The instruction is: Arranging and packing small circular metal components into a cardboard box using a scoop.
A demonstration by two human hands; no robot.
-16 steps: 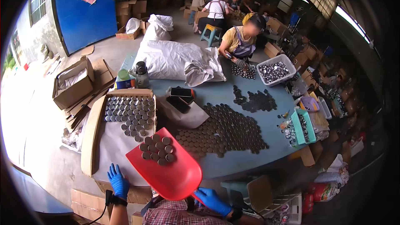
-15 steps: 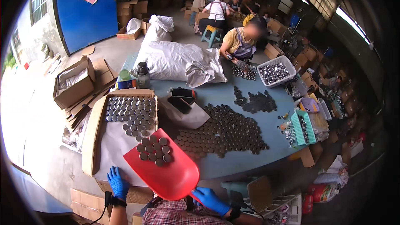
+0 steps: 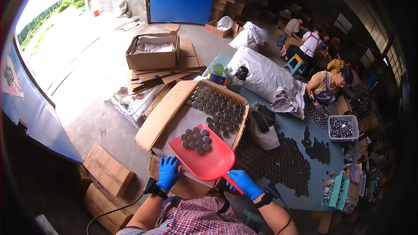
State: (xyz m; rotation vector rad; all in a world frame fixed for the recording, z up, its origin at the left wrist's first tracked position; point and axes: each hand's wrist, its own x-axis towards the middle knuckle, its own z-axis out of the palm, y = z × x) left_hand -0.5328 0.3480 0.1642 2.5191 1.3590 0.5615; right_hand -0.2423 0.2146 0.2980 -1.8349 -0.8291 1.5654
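In my blue-gloved right hand [image 3: 244, 183] is the handle of a red scoop [image 3: 210, 162], with the fingers wrapped round it. Several round grey metal caps [image 3: 200, 142] lie near the scoop's front lip, over an open cardboard box [image 3: 150, 134]. Inside that box, similar caps [image 3: 221, 112] stand in rows along the far and right sides, beside a bare pale sheet. My left hand [image 3: 168, 174], also gloved in blue, is by the box's near edge, left of the scoop. Its fingers are apart and it holds nothing.
More dark caps [image 3: 285, 165] cover the blue table [image 3: 257, 100], near two phones [image 3: 264, 117]. A bottle [image 3: 237, 79] and a white sack [image 3: 265, 75] stand behind the box. A co-worker [image 3: 329, 88] sits across, beside a clear bin [image 3: 343, 127]. Cartons [image 3: 109, 169] lie at left.
My view has turned left. The scoop with its caps has moved from the box's near right side to over the box. My left hand has come closer to the scoop.
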